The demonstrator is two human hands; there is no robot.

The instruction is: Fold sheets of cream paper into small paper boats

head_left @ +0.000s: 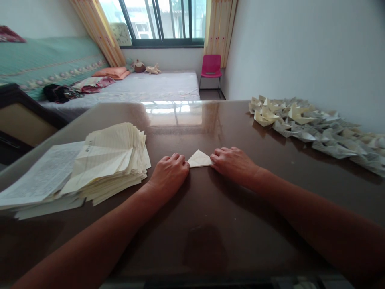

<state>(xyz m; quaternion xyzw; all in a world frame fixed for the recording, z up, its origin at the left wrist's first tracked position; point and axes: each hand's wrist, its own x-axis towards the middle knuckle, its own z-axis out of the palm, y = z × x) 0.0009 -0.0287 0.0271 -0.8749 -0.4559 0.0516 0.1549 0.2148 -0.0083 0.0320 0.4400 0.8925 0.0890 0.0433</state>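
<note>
A small cream paper folded into a triangle [199, 159] lies flat on the dark brown table [210, 224] in front of me. My left hand [170, 173] rests knuckles-up at its left corner, fingers curled and pressing on the paper's edge. My right hand [233, 162] does the same at the right corner, fingers bent down onto the paper. Both hands hide the triangle's lower corners.
A thick fanned stack of lined sheets [102, 164] sits at the left, over printed pages [39, 176]. A long heap of folded paper shapes [303, 120] runs along the right wall. Beyond the table are a bed [144, 86] and a pink chair [211, 67].
</note>
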